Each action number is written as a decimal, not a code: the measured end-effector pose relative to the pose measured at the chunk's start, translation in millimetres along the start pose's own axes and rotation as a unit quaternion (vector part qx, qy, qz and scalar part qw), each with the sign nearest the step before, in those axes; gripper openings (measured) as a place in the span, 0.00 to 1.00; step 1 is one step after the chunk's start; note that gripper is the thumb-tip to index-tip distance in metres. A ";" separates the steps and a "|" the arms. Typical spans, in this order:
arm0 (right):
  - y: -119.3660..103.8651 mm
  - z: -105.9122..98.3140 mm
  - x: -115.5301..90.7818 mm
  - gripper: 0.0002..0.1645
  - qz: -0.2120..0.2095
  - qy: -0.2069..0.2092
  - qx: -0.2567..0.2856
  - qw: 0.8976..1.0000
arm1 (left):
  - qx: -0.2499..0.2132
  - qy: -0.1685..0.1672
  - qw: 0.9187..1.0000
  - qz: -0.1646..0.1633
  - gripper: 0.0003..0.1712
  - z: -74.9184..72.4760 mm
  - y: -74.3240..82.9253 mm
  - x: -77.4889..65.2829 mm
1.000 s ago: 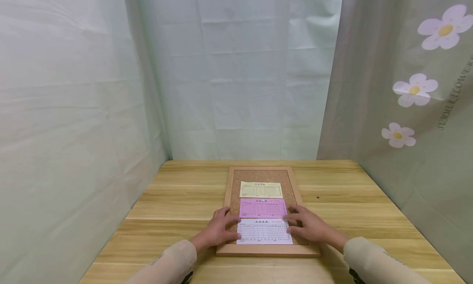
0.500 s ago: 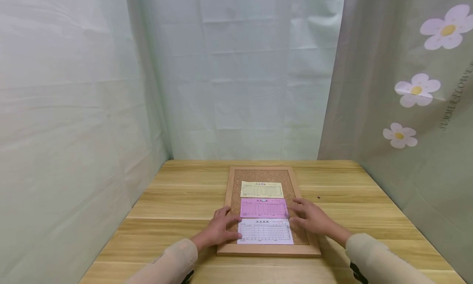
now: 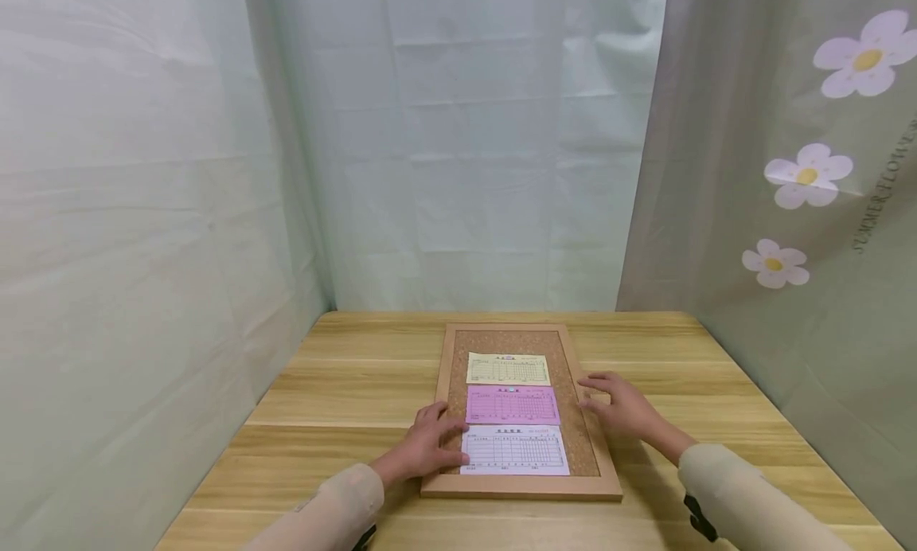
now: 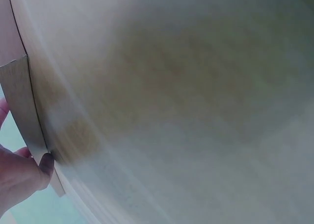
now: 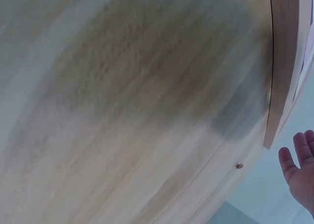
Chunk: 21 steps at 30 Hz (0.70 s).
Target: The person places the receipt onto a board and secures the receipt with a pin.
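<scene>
A wood-framed cork board [image 3: 501, 341] lies flat on the table. Three printed form slips lie on it in a column: yellow [image 3: 507, 369] at the far end, pink [image 3: 512, 406] in the middle, white [image 3: 513, 451] nearest. Small pale spots, perhaps pin heads, show at the top of the yellow and pink slips. My left hand [image 3: 424, 443] rests over the board's left side, fingertips at the white slip's left edge. My right hand [image 3: 625, 408] is by the board's right frame, fingers loosely spread and holding nothing; whether it touches the frame I cannot tell.
The board sits on a wood-grain table [image 3: 344, 392]. A tiny reddish-brown thing [image 5: 239, 165] lies on the tabletop right of the board. Pale curtains [image 3: 473, 177] stand behind and at both sides, the right one printed with flowers.
My right hand has left the right edges of the white and pink slips and moved right and away from me, to the board's right frame. The left hand stays in place.
</scene>
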State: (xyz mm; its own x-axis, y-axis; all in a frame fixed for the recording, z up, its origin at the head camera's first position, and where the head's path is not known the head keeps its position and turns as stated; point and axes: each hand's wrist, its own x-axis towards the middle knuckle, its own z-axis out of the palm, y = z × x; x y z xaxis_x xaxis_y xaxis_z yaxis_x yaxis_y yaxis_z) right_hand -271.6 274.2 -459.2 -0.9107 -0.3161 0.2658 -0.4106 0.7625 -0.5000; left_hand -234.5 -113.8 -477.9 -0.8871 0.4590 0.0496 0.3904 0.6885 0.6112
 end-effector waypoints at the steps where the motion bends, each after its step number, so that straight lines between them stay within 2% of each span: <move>1: 2.6 -1.5 0.6 0.25 0.002 0.003 0.003 1.000 | 0.000 0.000 1.000 -0.001 0.26 0.1 -0.3 0.3; 14: 31.2 -22.2 1.7 0.29 0.043 0.029 0.045 0.998 | -0.002 -0.001 1.000 -0.002 0.26 -0.4 -0.3 1.4; 21: 40.4 -29.2 2.9 0.30 0.079 0.025 0.068 0.994 | -0.004 -0.001 1.000 -0.001 0.26 -0.8 0.6 0.7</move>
State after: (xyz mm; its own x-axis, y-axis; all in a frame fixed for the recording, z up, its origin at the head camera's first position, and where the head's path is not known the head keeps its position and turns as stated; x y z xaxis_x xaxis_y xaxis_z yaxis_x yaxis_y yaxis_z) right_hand -289.5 320.6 -454.6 -0.9621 -0.1682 0.2145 -0.2688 0.7161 -0.6442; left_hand -235.1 -113.5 -476.9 -0.8877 0.4581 0.0463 0.3860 0.6856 0.6172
